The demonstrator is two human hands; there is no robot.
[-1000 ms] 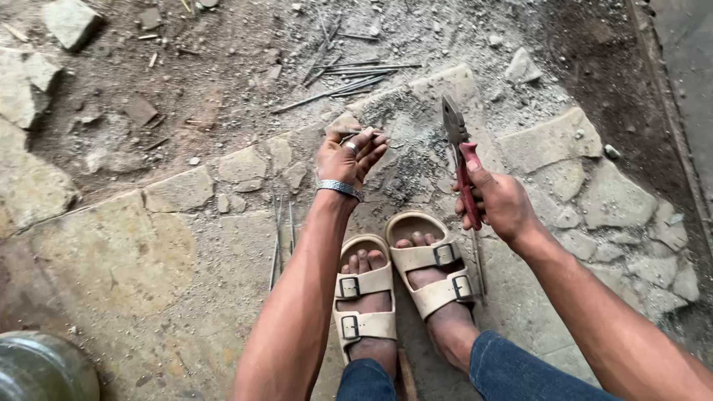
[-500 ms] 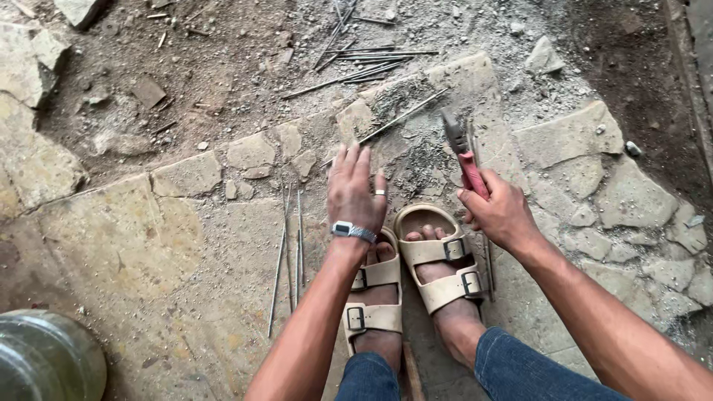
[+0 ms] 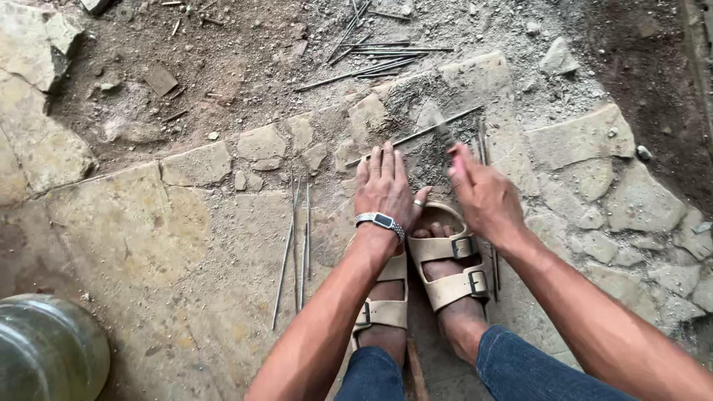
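Note:
My left hand [image 3: 382, 189], with a wristwatch and a ring, lies flat on the cracked stone paving [image 3: 148, 223], fingers apart. Its fingertips reach a thin metal rod [image 3: 423, 132] that lies slanted across a dusty grey patch. My right hand [image 3: 483, 194] grips a red-handled tool; its blurred metal blade [image 3: 444, 131] points down at the rod, just right of my left fingers. Both hands sit just ahead of my feet in tan buckled sandals [image 3: 449, 263].
Several thin rods [image 3: 297, 245] lie on the paving left of my left arm, and more rods [image 3: 386, 53] are scattered on the dirt beyond. Loose stone chunks [image 3: 41, 44] sit at upper left. A translucent greenish jug [image 3: 44, 356] stands at bottom left.
My left hand has come down from a raised pinch to lie flat on the stone. My right hand has swung the tool down and left, onto the rod.

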